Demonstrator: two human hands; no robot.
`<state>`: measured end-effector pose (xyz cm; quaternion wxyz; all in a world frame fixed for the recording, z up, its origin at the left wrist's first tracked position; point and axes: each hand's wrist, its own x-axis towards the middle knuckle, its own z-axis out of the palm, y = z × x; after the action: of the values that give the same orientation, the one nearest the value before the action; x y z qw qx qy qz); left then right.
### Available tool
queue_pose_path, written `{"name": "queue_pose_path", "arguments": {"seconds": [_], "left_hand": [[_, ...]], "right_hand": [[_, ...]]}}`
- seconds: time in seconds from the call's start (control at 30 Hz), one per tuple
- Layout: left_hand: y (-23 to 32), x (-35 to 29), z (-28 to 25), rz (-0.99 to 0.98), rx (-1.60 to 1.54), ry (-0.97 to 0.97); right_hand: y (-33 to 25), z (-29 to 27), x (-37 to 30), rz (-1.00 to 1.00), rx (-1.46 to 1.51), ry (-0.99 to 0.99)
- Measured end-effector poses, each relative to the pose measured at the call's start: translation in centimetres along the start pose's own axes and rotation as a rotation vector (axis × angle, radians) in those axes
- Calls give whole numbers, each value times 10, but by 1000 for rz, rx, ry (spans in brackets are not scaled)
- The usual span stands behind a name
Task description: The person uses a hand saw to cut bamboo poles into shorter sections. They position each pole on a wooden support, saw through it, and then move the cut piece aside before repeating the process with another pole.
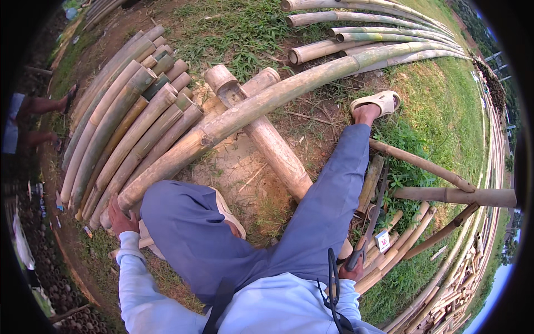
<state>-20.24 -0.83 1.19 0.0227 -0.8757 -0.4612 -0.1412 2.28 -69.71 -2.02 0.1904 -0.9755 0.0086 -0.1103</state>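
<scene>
A long bamboo pole (245,114) runs slantwise from beside my left knee toward the far right. My left hand (123,218) is closed around its near end. Midway, the pole lies across a thick bamboo support (275,150) with a notched top, which slants under my outstretched right leg. My right hand (351,271) grips the dark handle of what looks like a handsaw (374,220), low at my right side. Its blade points away from me, apart from the pole. The fingers of my right hand are partly hidden by the handle.
Cut bamboo poles (119,125) lie stacked at the left; more long poles (378,36) lie at the far right. A bamboo frame (445,195) and shorter bamboo pieces (397,250) with a small white box (382,241) are at my right. Another person's legs (41,119) show at the left edge.
</scene>
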Motion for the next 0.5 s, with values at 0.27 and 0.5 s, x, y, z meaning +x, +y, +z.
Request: {"name": "queue_pose_path", "arguments": {"seconds": [0.27,0.5], "left_hand": [[-55,-91,40,-929,-64,185],[-56,-134,114,-1643,-510,79]], "right_hand": [[37,59,27,75,9,-244],[136,100,68,-43,170,-375]]}}
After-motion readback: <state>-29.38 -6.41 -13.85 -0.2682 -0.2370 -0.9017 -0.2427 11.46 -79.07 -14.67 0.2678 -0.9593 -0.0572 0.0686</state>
